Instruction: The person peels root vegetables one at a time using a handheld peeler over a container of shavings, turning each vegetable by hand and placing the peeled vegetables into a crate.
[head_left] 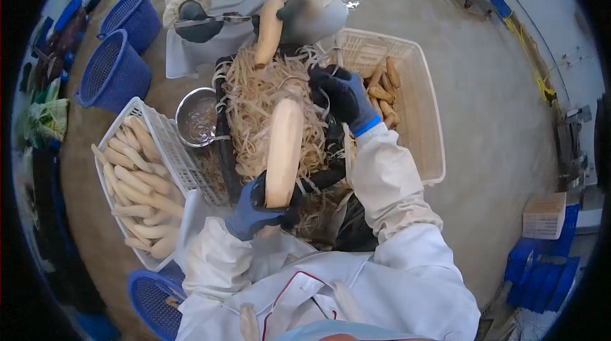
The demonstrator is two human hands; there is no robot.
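Observation:
My left hand (258, 210), in a blue and black glove, is closed round the lower end of a large pale peeled root (285, 150). The root points away from me over a heap of peel strips (245, 99) in a dark-rimmed container. To the right of the root's upper end is my right hand (344, 99), gloved and with its fingers curled. Thin pale strips lie by its fingers, and what it grips is too small to make out. Its blue cuff band rests over a white crate (429, 124).
Opposite, a co-worker's dark-gloved hands (198, 22) hold a root (268, 32) and a tool. Unpeeled roots (383, 92) lie in the right crate, several pale roots (143, 182) in the left crate (191, 172). A metal bowl (196, 117) and blue baskets (114, 72) stand left.

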